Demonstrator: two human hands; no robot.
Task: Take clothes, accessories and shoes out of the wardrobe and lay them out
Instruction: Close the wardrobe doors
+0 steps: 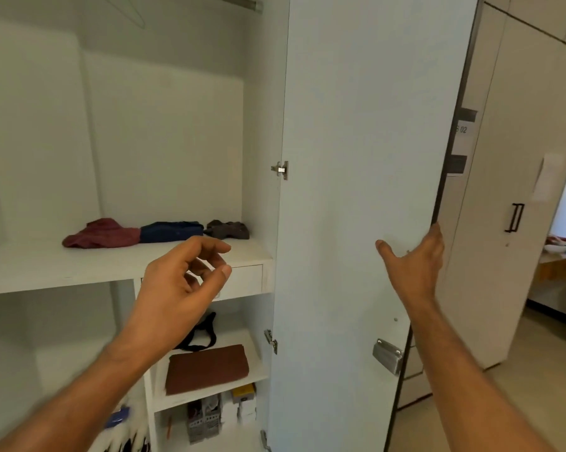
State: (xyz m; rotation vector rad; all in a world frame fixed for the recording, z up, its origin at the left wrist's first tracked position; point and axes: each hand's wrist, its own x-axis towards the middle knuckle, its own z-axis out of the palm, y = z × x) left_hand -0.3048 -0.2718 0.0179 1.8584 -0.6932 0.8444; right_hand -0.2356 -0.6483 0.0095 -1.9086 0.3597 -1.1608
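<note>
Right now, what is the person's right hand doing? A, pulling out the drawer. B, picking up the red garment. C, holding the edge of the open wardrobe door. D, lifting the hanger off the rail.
C: the right hand grips the outer edge of the open wardrobe door, fingers wrapped behind it.

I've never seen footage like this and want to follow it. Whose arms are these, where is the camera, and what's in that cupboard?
There is no machine here: one camera on a person's head looks forward and down at their own bare arms. The right hand holds the edge of the open wardrobe door. The left hand is empty, fingers loosely curled, in front of the shelf. On that shelf lie three folded clothes: red, blue, dark grey. Lower down lie a black strap and a brown cloth.
</note>
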